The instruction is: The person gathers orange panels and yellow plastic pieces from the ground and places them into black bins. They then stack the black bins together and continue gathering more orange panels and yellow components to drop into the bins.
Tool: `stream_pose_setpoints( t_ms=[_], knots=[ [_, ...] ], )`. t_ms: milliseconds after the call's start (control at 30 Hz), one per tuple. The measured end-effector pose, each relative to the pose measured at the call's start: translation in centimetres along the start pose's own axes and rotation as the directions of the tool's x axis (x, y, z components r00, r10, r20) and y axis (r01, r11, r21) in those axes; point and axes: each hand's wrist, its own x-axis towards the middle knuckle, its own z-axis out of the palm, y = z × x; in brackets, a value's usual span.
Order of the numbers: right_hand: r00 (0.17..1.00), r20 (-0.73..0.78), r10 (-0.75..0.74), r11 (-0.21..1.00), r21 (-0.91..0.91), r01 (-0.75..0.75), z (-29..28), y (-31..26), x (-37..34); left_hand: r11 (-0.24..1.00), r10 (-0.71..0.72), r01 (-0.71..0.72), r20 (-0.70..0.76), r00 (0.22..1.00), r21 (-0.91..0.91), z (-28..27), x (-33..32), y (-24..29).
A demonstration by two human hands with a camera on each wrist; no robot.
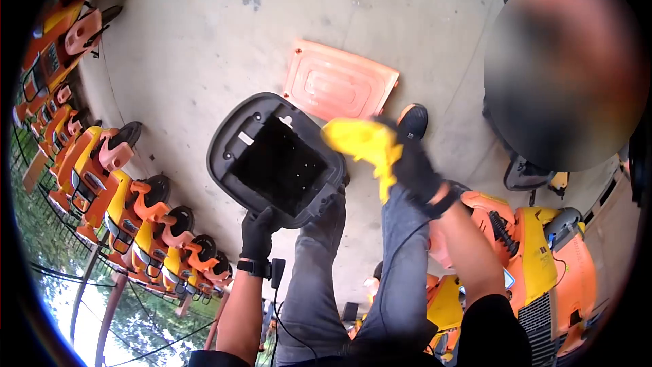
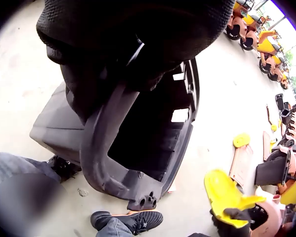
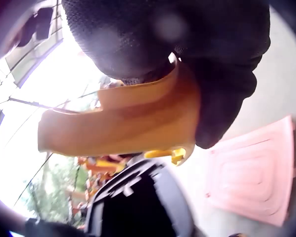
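Note:
My left hand (image 1: 258,232), in a black glove, grips the near rim of a deep black plastic box (image 1: 231,137), its open top facing up at me. In the left wrist view the glove wraps over the curved rim of the box (image 2: 93,153), and two holes show in a tab at its end. To the right of the box, my gloved right hand (image 1: 415,168) pinches a curved yellow plastic panel (image 1: 360,141). The right wrist view shows the thumb and fingers on either side of that panel (image 3: 123,126), with the black box beneath it.
A salmon-coloured panel (image 1: 339,83) lies on the concrete floor beyond the box. Rows of orange and yellow scooters (image 1: 122,211) stand along the left. Another orange and yellow scooter body (image 1: 536,265) is close on my right. A shoe (image 1: 413,121) shows just past my right hand.

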Motion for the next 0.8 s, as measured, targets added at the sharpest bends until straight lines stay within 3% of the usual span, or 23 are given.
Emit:
stream_pose_setpoints(
  t_ms=[67,133,167,200,233,267,300,333,367,400,467,500,600,667,700,733,767,800],
  knots=[
    [0.983,0.091,-0.159,0.91,-0.372,0.181,6.4,-7.1,-0.6,1.0,0.025,-0.025,0.044,0.999,-0.008,-0.6,-0.3,0.2],
    [0.894,0.311,-0.322,0.812,-0.396,0.43,8.6,-5.5,1.0,1.0,0.017,-0.017,0.042,0.999,0.007,-1.6,-0.4,-0.1],
    [0.92,0.287,-0.266,0.817,-0.439,0.373,8.0,-6.0,1.9,1.0,0.013,-0.012,0.041,0.999,-0.012,-2.1,-0.4,-0.1],
    [0.974,0.193,-0.12,0.961,-0.225,0.163,6.4,-4.6,3.6,0.999,0.029,-0.027,0.038,0.999,-0.044,-2.5,-0.7,-0.3],
    [0.983,-0.091,-0.162,0.984,0.06,0.167,4.7,-0.3,5.6,0.999,0.035,-0.033,0.038,0.999,-0.039,-3.5,-0.6,-0.8],
    [0.948,-0.317,0.013,0.991,0.134,0.031,2.6,0.7,6.5,0.999,0.037,-0.036,0.041,0.998,-0.029,-4.2,-0.5,-1.3],
    [0.878,-0.476,0.052,0.997,-0.023,-0.071,0.0,5.6,8.5,0.997,0.058,-0.056,0.042,0.997,-0.056,-3.8,-1.1,-0.7],
    [0.836,-0.522,0.168,0.869,-0.322,-0.376,-2.4,8.7,9.4,0.997,0.043,-0.04,0.038,0.998,-0.059,-4.2,-1.2,-0.9],
    [0.871,-0.463,-0.163,0.779,-0.602,-0.174,-5.5,20.1,11.2,0.996,0.05,-0.049,0.017,0.999,-0.081,-4.6,-1.0,-1.4],
    [0.859,-0.483,-0.168,0.648,-0.711,-0.273,-6.6,23.5,12.2,0.993,0.06,-0.06,-0.008,0.998,-0.105,-4.9,-0.9,-2.0],
    [0.93,-0.293,-0.22,0.557,-0.821,-0.127,-6.1,21.1,13.8,0.991,0.054,-0.053,0.001,0.999,-0.124,-5.6,-0.7,-2.6],
    [0.796,-0.537,0.279,0.937,-0.028,-0.347,-3.8,16.5,14.5,0.99,0.058,-0.058,0.0,0.998,-0.125,-6.0,-0.6,-2.9],
    [0.79,-0.542,0.286,0.947,0.038,-0.318,-3.5,18.0,15.8,0.991,0.03,-0.035,-0.042,0.999,-0.127,-6.5,-1.0,-3.0],
    [0.901,-0.435,0.005,0.942,-0.3,-0.15,-2.7,14.3,13.7,0.992,0.042,-0.047,-0.048,0.998,-0.115,-6.5,-1.7,-3.0],
    [0.919,-0.388,-0.071,0.948,-0.313,-0.059,-2.7,13.1,12.9,0.991,0.031,-0.039,-0.06,0.998,-0.129,-6.8,-2.1,-3.1],
    [0.921,-0.389,0.029,0.959,-0.247,-0.135,-2.4,10.2,11.4,0.989,0.026,-0.036,-0.072,0.997,-0.142,-6.8,-2.7,-3.0],
    [0.875,-0.48,0.053,0.916,-0.325,-0.234,-1.5,3.4,8.5,0.982,0.056,-0.066,-0.066,0.996,-0.176,-6.6,-3.4,-2.6],
    [0.863,-0.5,0.073,0.85,-0.421,-0.316,-2.2,0.4,6.7,0.979,0.084,-0.091,-0.047,0.995,-0.181,-6.0,-4.6,-1.4]
  ],
)
